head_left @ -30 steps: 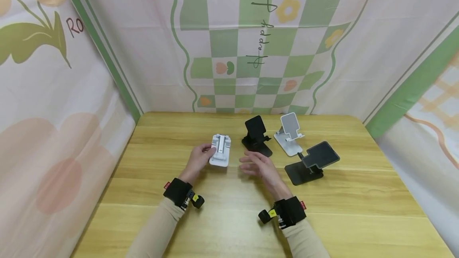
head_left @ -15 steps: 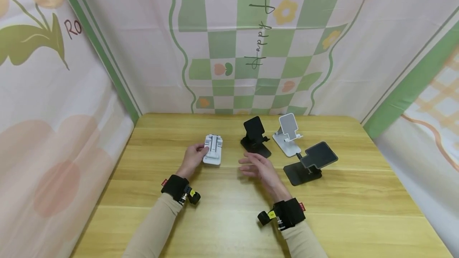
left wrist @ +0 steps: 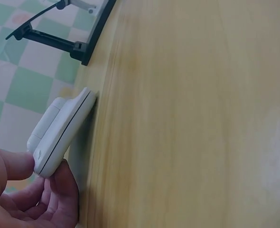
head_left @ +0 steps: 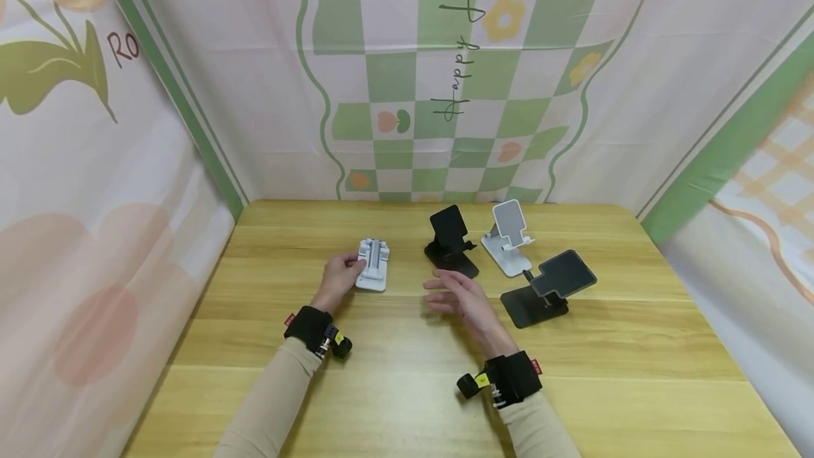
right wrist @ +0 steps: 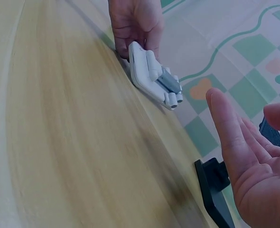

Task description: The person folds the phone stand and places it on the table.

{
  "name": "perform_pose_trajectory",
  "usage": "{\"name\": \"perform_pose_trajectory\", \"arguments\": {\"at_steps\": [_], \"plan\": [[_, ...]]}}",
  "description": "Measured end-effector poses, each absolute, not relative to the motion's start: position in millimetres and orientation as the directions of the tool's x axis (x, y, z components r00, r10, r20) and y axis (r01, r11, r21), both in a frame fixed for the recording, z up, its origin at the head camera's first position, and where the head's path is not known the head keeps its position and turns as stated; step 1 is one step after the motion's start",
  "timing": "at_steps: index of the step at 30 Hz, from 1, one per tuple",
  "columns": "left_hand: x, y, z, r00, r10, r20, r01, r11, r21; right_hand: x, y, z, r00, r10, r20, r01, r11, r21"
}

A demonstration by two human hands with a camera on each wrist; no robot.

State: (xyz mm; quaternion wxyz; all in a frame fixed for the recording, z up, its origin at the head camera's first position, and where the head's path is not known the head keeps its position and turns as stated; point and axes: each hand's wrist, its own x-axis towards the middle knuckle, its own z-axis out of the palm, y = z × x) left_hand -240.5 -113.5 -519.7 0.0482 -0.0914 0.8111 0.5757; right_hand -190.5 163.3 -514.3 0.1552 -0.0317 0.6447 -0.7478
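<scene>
My left hand (head_left: 339,278) pinches a folded white phone stand (head_left: 373,266) by its left edge, thumb on top and fingers beneath. In the left wrist view the folded stand (left wrist: 64,130) is tilted, one end close to the tabletop. My right hand (head_left: 467,302) holds nothing; its fingers are extended above the table, just in front of an unfolded black phone stand (head_left: 449,239). Seen from the right wrist, the thumb and fingers (right wrist: 225,123) are apart, with the white stand beyond them.
An unfolded white phone stand (head_left: 510,228) stands at the back, right of the black one. A larger dark stand (head_left: 562,276) with a tilted plate is right of my right hand. A patterned cloth (head_left: 439,76) hangs behind the wooden table (head_left: 407,387).
My left hand has carried the folded white stand to the left and slightly away from my right hand. The right hand has kept almost the same place and pose.
</scene>
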Motion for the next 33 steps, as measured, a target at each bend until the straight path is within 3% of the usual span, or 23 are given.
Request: {"name": "perform_pose_trajectory", "arguments": {"at_steps": [33], "plan": [[-247.1, -117.9, -516.3, -0.986, -0.113, -0.127, -0.169, 0.57, 0.804, -186.9, 169.8, -520.8, -0.946, -0.289, -0.148, 0.19, -0.125, -0.974]]}}
